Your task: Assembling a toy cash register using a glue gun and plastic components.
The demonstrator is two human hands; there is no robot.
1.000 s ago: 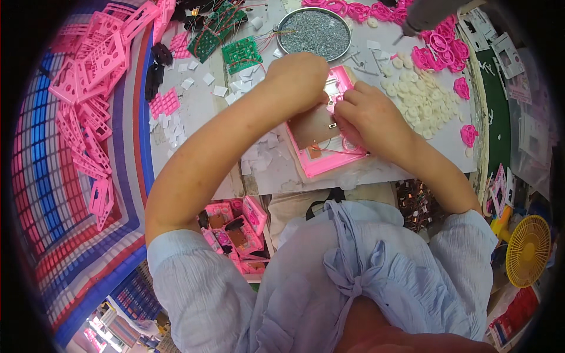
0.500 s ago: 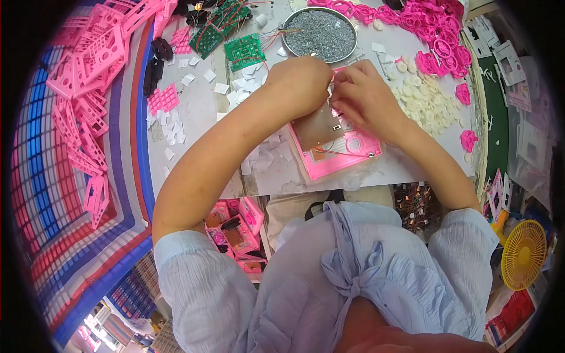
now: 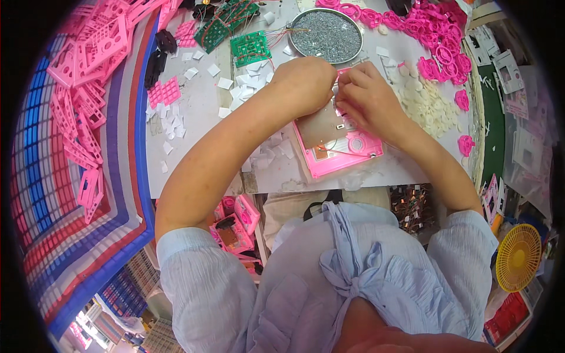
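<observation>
A pink plastic housing point(image 3: 337, 165) lies on the worktable in front of me, with a brown circuit board point(image 3: 318, 130) set in it and thin wires across its near part. My left hand point(image 3: 307, 85) is curled over the far end of the board, knuckles up, and its fingertips are hidden. Close beside it, my right hand point(image 3: 369, 100) rests over the housing's far right side, thumb and fingers pinched together. Whatever lies between the fingers of either hand is too small or covered.
Beyond my hands stands a round tray point(image 3: 327, 60) of small metal screws. Green circuit boards point(image 3: 249, 48) and white paper squares point(image 3: 244, 88) lie to the left. At right are cream discs point(image 3: 432, 106) and pink rings point(image 3: 438, 38). Pink frames point(image 3: 97, 50) pile up far left.
The whole view has shifted slightly. Both hands stay over the far end of the housing, with only small finger movement; the housing remains in place.
</observation>
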